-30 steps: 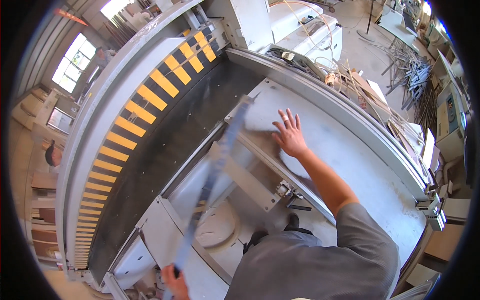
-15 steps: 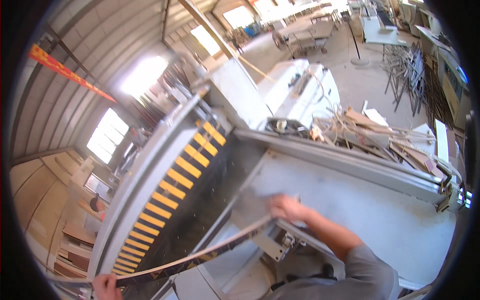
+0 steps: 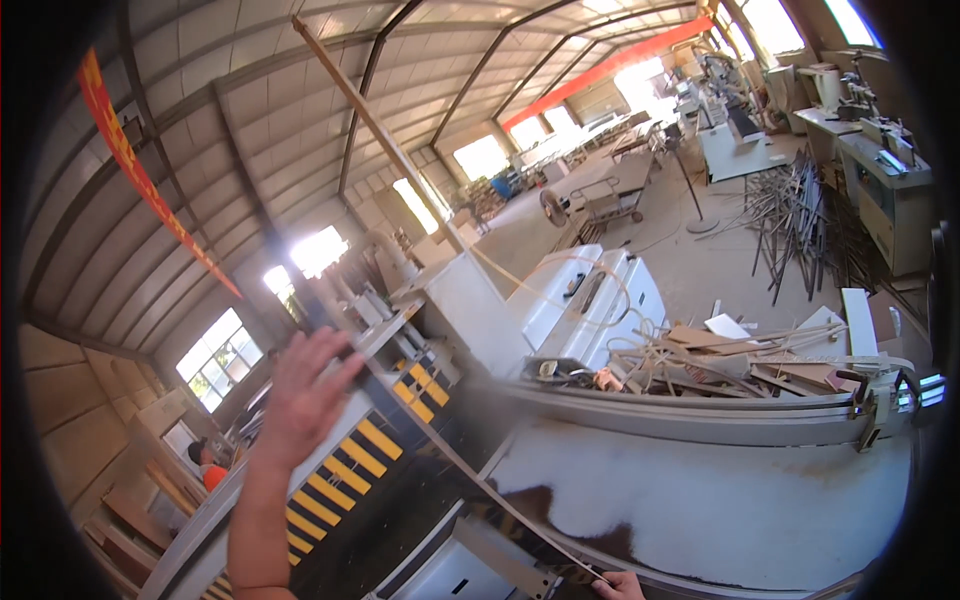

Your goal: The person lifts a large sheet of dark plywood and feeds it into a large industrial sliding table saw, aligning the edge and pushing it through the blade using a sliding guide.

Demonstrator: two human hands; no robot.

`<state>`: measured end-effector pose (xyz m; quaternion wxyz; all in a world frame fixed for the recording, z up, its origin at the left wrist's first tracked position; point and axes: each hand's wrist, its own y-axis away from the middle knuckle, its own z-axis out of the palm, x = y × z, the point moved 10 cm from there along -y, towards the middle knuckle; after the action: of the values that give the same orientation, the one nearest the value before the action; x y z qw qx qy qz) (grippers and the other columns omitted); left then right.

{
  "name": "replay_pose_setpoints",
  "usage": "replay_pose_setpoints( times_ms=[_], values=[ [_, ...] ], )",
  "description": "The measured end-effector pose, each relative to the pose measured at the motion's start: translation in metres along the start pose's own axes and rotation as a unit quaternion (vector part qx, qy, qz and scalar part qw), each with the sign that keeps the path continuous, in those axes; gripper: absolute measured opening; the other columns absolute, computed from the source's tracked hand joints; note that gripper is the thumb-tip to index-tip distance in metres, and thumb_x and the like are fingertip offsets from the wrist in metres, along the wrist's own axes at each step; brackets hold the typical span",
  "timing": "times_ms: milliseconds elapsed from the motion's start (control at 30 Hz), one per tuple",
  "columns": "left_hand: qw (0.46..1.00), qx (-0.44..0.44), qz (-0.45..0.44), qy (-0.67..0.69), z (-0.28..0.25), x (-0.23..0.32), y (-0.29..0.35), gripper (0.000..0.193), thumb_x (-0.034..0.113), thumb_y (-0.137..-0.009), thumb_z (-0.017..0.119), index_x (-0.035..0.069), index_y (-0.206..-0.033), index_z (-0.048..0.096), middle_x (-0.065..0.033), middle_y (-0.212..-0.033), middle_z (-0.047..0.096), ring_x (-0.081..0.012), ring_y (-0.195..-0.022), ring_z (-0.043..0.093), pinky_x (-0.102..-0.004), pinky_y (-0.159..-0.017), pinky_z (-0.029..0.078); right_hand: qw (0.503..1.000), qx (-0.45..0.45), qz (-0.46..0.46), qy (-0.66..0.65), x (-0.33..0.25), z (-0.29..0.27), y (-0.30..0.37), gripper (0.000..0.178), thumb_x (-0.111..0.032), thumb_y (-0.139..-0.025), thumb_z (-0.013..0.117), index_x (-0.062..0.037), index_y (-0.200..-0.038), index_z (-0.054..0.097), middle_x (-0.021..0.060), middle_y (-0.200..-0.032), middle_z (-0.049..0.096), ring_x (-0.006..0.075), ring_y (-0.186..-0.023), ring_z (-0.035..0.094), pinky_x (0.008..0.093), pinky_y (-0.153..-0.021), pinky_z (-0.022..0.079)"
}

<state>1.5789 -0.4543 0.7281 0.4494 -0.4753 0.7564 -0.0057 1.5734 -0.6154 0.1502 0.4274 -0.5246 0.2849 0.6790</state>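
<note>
A long, thin strip of board (image 3: 470,470) with a pale edge and a dark face slants across the machine. Its near end lies in my right hand (image 3: 620,587), which pinches it at the lower edge of the picture. The far end is smeared by motion. My left hand (image 3: 308,398) is raised beside the strip's upper part, fingers spread; I cannot tell whether the fingertips touch it. Underneath is a large machine with a yellow-and-black striped beam (image 3: 355,465) and a pale worktable (image 3: 720,500), which has a dark brown patch near its left end.
A metal rail (image 3: 690,420) borders the worktable's far side. Behind it lie a heap of board offcuts (image 3: 720,355) and a white machine housing (image 3: 585,300). Farther off are a pile of metal strips (image 3: 790,225) and a cart (image 3: 610,200). A person in orange (image 3: 212,474) is at the left.
My left hand has come off the strip's end at lower left and risen, fingers now spread. The strip has swung to point away up-left. My right hand has moved toward the lower edge. The view has tilted up.
</note>
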Motion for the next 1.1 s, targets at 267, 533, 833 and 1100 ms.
replay_pose_setpoints(
  times_ms=[267, 533, 833, 1100],
  values=[
    [0.969, -0.103, -0.018, 0.223, 0.121, 0.089, 0.078, 0.052, 0.017, -0.081, 0.081, 0.013, -0.131, 0.067, -0.0119, -0.147, 0.056, -0.0361, -0.132, 0.054, -0.0537, -0.115, 0.041, 0.987, 0.154, 0.015, -0.039, 0.006, -0.149, -0.044, 0.048, -0.045, -0.102, 0.060, -0.0037, -0.080, 0.070, 0.0111, -0.068, 0.069, 0.0216, -0.063, 0.069, 0.0375, -0.061, 0.056],
    [0.878, -0.237, -0.233, 0.345, 0.208, 0.125, 0.281, 0.042, 0.014, -0.093, 0.072, 0.005, -0.134, 0.066, -0.0151, -0.143, 0.062, -0.0362, -0.131, 0.057, -0.0471, -0.113, 0.044, 0.506, 0.778, -0.239, 0.285, -0.561, -0.527, -0.085, 0.066, -0.048, -0.098, 0.058, 0.0036, -0.140, 0.052, 0.0290, -0.145, 0.054, 0.0425, -0.136, 0.053, 0.0496, -0.113, 0.042],
    [0.728, -0.471, -0.317, 0.384, 0.351, 0.275, 0.720, 0.084, 0.046, -0.089, 0.077, 0.018, -0.160, 0.041, -0.0178, -0.160, 0.045, -0.0463, -0.134, 0.052, -0.0634, -0.111, 0.043, 0.563, 0.474, -0.429, 0.523, -0.437, -0.303, -0.156, 0.055, -0.010, -0.084, 0.079, -0.0014, -0.133, 0.056, 0.0275, -0.148, 0.049, 0.0476, -0.138, 0.047, 0.0526, -0.117, 0.039],
    [0.586, -0.400, -0.435, 0.555, 0.275, 0.450, 0.647, 0.065, 0.032, -0.094, 0.074, 0.011, -0.150, 0.051, -0.0171, -0.152, 0.053, -0.0382, -0.132, 0.056, -0.0531, -0.112, 0.044, 0.733, 0.339, -0.145, 0.572, -0.103, -0.248, 0.004, 0.052, -0.016, -0.082, 0.076, -0.0072, -0.131, 0.062, 0.0248, -0.155, 0.041, 0.0455, -0.145, 0.038, 0.0556, -0.119, 0.033]
  ],
)
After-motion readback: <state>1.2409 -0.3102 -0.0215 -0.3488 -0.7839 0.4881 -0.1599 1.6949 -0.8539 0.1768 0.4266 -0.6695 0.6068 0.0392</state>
